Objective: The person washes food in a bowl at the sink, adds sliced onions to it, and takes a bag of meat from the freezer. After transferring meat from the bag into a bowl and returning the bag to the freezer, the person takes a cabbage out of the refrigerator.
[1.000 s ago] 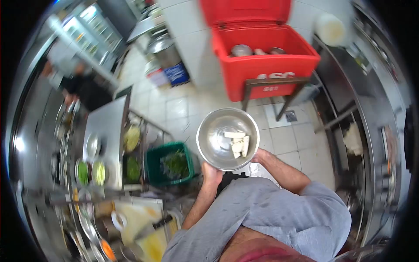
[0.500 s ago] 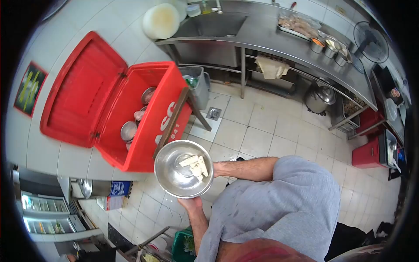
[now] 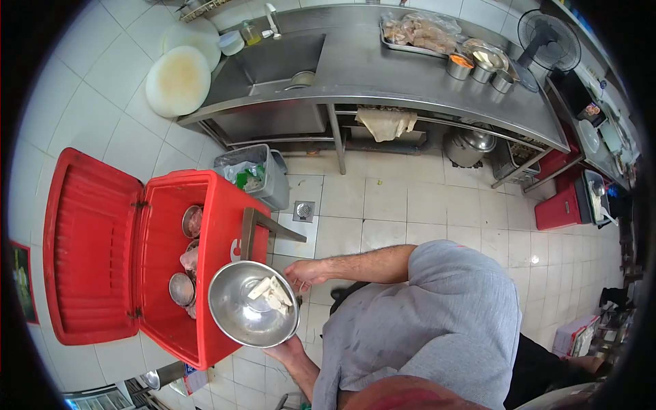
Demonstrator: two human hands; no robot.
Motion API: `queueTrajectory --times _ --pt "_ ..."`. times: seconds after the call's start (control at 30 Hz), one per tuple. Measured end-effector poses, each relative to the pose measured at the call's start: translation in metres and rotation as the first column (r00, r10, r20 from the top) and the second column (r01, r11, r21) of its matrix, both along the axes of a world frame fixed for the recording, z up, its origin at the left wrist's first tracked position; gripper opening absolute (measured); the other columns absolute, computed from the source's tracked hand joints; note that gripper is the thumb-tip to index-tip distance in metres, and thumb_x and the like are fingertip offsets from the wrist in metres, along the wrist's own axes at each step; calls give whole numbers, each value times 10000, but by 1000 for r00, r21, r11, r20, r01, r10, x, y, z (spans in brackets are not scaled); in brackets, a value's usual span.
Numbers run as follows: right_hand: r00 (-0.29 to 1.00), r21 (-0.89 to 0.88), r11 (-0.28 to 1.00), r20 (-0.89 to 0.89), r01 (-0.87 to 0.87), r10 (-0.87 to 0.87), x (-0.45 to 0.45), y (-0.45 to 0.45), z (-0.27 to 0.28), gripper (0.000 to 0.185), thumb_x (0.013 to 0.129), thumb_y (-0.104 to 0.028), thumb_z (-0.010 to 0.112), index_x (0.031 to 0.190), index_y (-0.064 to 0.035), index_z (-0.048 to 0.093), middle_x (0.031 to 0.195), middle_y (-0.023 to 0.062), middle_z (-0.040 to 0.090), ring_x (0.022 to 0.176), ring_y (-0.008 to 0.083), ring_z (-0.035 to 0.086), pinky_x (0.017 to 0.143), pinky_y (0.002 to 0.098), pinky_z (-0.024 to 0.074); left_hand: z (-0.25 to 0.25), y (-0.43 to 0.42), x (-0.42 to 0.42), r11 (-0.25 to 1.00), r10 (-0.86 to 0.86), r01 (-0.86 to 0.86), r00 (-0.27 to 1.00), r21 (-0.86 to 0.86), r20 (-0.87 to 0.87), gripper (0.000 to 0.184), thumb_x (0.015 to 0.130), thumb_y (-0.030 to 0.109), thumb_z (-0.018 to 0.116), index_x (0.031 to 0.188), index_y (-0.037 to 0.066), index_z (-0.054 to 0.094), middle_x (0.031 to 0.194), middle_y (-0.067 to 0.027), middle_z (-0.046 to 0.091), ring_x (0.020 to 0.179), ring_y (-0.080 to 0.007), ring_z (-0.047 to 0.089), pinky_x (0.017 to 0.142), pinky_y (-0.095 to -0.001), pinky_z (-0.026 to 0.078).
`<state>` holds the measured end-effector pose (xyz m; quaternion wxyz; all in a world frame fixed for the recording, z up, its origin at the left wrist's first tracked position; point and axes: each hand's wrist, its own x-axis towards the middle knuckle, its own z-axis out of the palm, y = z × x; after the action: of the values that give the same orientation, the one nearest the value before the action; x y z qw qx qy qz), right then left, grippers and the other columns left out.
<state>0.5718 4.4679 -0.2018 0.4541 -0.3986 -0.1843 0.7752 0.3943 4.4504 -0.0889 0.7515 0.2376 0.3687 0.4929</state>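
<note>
A steel mixing bowl (image 3: 232,307) with several pale, stick-shaped food pieces (image 3: 271,294) is tilted in front of the grey shirt. My left hand (image 3: 287,348) grips its lower rim, with the fingers partly hidden beneath. Beside the upper right rim is my right hand (image 3: 307,272), its fingers loosely bent and apart, seemingly off the bowl. Just left of the bowl stands a red cooler box (image 3: 229,205) with its lid (image 3: 92,253) swung open. Inside it are metal bowls (image 3: 182,289) and what looks like raw meat (image 3: 190,260).
A steel counter (image 3: 369,68) with a sink (image 3: 273,65) runs along the far wall, holding a tray of bagged meat (image 3: 424,33) and metal containers (image 3: 460,67). A grey bin (image 3: 273,184) and a brown stand leg (image 3: 273,225) adjoin the cooler. A lidded pot (image 3: 469,147) sits under the counter.
My right hand has come away from the bowl's rim, while my left hand still holds it. The view has swung, bringing the counter and sink lower and further left.
</note>
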Motion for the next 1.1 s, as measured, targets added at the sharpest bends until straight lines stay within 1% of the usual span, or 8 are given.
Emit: queueTrajectory --times 0.17,0.33,0.5,0.63,0.73,0.8,0.83,1.1 --pt "993 27 993 19 113 -114 39 27 -1 215 843 -203 525 1032 -103 535 880 22 590 745 139 559 604 286 462 3 49 -7 997 -12 4 995 83 101 592 875 425 415 1303 31 306 1301 -136 387 1198 -287 379 991 -452 335" --pt "946 7 966 199 258 -254 75 72 49 197 858 -163 525 1033 -77 553 858 25 613 705 92 579 587 227 466 12 91 -50 936 348 -349 937 48 37 479 908 365 376 1265 46 356 1239 -92 445 1133 -242 441 939 -385 385" --pt "951 126 958 145 257 -274 101 139 61 196 862 -152 526 1021 -40 545 829 32 595 678 88 557 572 208 431 14 94 -86 815 573 -576 818 67 50 457 903 352 394 1234 37 388 1189 -99 480 1076 -235 480 910 -381 408" --pt "968 227 965 182 130 -173 79 219 86 185 864 -122 516 1015 -16 537 810 28 569 676 92 517 595 203 405 32 78 -102 496 858 -868 492 -12 -148 482 895 372 398 1236 31 391 1224 -119 460 1095 -276 465 936 -442 387" --pt "984 298 952 141 63 -109 52 275 90 175 858 -122 524 997 -19 553 797 27 576 677 90 525 600 202 410 33 54 -116 361 930 -932 358 21 -88 532 878 402 421 1261 35 379 1252 -130 447 1153 -287 427 981 -463 347" --pt "987 318 947 132 42 -88 25 299 90 164 853 -120 530 980 -22 563 786 26 578 674 88 527 601 201 412 36 42 -118 302 952 -953 300 29 -55 547 870 417 429 1266 43 376 1282 -130 421 1174 -290 411 986 -464 346" --pt "989 355 935 127 23 -72 11 307 91 153 848 -118 535 964 -26 574 775 25 581 671 87 530 602 200 415 34 37 -126 292 955 -956 290 25 -65 564 845 484 433 1275 124 373 1254 -108 449 1106 -330 464 831 -580 421" --pt "877 332 814 244 -477 415 -141 260 71 161 841 -153 553 932 -23 582 739 4 554 641 68 515 573 209 416 32 8 -156 160 970 -987 157 5 -185 535 835 472 437 1242 124 414 1229 -91 480 1076 -318 484 794 -538 424"
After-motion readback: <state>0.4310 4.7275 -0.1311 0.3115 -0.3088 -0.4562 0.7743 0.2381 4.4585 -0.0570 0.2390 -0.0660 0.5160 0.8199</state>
